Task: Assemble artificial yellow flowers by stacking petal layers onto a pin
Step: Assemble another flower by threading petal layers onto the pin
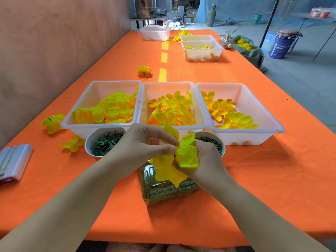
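A large yellow petal layer [174, 160] is held between both hands above a clear packet [163, 190] of small green parts. My left hand [143, 144] pinches the layer's centre with thumb and forefinger. My right hand [205, 160] grips it from beneath and the right, fingers curled under the petals. The pin is hidden by petals and fingers. Three white trays of yellow petals stand behind: left tray [81, 104], middle tray [145, 99], right tray [263, 110]. One bowl of green calyx pieces [103, 142] sits just left of my hands and another bowl [216, 142] behind my right hand.
Finished yellow flowers lie on the orange table at the left [52, 123], [72, 143] and beyond the trays [143, 70]. A white device [12, 162] sits at the left edge. More trays [201, 50] and a tub [154, 32] stand at the far end.
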